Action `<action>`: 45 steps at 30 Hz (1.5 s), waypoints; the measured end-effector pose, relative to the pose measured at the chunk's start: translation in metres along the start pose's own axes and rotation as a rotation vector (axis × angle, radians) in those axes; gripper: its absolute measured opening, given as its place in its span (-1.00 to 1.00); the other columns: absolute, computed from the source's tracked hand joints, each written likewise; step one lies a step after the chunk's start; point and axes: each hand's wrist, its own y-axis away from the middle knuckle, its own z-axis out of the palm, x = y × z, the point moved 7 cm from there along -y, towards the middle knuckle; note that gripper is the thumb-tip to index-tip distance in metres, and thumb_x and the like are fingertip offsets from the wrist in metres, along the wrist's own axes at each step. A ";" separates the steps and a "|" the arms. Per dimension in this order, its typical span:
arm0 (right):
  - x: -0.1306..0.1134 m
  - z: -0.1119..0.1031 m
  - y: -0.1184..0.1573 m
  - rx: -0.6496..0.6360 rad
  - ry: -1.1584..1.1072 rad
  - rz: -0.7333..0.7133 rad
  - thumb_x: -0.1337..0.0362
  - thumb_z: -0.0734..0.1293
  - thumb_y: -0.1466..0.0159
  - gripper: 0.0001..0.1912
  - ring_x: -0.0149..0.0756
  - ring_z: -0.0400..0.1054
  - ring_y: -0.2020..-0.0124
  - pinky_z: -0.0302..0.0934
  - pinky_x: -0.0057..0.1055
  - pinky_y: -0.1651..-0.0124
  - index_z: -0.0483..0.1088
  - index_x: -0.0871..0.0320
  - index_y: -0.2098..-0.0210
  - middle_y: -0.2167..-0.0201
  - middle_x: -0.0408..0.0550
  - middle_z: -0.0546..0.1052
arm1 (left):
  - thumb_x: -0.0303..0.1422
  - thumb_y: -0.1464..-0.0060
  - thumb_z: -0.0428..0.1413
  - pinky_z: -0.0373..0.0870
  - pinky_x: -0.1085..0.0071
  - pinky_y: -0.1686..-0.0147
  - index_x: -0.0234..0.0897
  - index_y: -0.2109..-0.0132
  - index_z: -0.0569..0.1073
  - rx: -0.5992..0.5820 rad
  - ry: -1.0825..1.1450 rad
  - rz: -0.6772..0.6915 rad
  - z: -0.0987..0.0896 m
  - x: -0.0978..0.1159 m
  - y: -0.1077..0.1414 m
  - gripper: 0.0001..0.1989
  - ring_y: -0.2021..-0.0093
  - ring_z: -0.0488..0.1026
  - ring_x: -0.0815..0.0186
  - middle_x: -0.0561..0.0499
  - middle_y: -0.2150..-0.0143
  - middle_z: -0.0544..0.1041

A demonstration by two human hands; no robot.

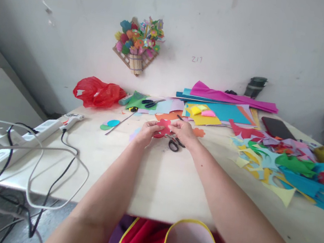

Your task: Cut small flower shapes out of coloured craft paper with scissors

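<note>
A red flower-shaped paper piece (164,126) is held up between both hands, above the middle of the table. The fingers of my left hand (148,131) pinch its left edge. On its right edge, my right hand (183,131) grips it between thumb and fingers. Black-handled scissors (173,145) lie just below the paper, partly hidden by my right hand. An orange flower cutout (199,132) rests to the right of that hand.
Colored scraps (291,164) spread over the right side, near a phone (277,128). Paper sheets (231,113) and dark scissors (149,103) lie at the back. A red bag (98,92) sits back left; a power strip (27,138) with cables is on the left.
</note>
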 end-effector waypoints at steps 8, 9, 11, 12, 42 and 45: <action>0.003 -0.001 -0.001 0.000 -0.047 -0.005 0.42 0.43 -0.10 -0.87 -0.42 0.39 0.56 0.26 -0.54 0.46 0.47 0.17 0.56 0.65 -0.20 0.49 | -0.30 0.39 0.42 0.37 0.38 0.42 -0.38 0.49 0.57 -0.019 -0.020 0.010 0.000 0.001 0.000 -0.71 0.51 0.48 0.31 -0.08 0.49 0.58; 0.004 -0.001 -0.001 -0.001 -0.042 -0.009 0.40 0.43 -0.11 -0.89 -0.42 0.38 0.56 0.24 -0.54 0.47 0.48 0.18 0.55 0.64 -0.20 0.49 | -0.30 0.39 0.42 0.37 0.38 0.42 -0.37 0.49 0.57 -0.023 -0.025 0.011 0.000 0.000 0.000 -0.72 0.51 0.48 0.31 -0.08 0.49 0.58; 0.005 -0.002 -0.002 0.006 -0.026 -0.020 0.35 0.45 -0.10 -0.89 -0.43 0.36 0.56 0.21 -0.55 0.50 0.49 0.18 0.54 0.63 -0.20 0.49 | -0.30 0.37 0.42 0.36 0.38 0.43 -0.36 0.48 0.57 -0.035 -0.033 0.009 0.000 -0.001 0.000 -0.73 0.51 0.47 0.31 -0.08 0.50 0.58; 0.005 -0.002 -0.002 0.013 -0.017 -0.024 0.33 0.45 -0.09 -0.88 -0.44 0.35 0.57 0.20 -0.55 0.51 0.49 0.19 0.55 0.63 -0.20 0.49 | -0.29 0.35 0.42 0.36 0.38 0.43 -0.36 0.48 0.57 -0.041 -0.035 0.006 0.001 -0.001 0.000 -0.73 0.51 0.47 0.31 -0.07 0.50 0.57; 0.009 0.001 -0.006 -0.012 0.069 -0.062 0.33 0.45 -0.07 -0.85 -0.41 0.34 0.55 0.21 -0.51 0.47 0.44 0.18 0.59 0.63 -0.19 0.47 | -0.25 0.35 0.40 0.37 0.37 0.41 -0.35 0.49 0.54 -0.061 -0.060 -0.120 -0.002 -0.008 -0.001 -0.71 0.49 0.43 0.31 -0.06 0.50 0.55; 0.011 0.001 -0.008 -0.026 0.081 -0.066 0.32 0.44 -0.08 -0.85 -0.40 0.34 0.54 0.21 -0.50 0.48 0.43 0.19 0.57 0.62 -0.19 0.46 | -0.23 0.34 0.41 0.36 0.36 0.37 -0.37 0.44 0.57 -0.076 -0.095 -0.113 -0.002 -0.006 0.001 -0.67 0.46 0.47 0.29 -0.09 0.46 0.58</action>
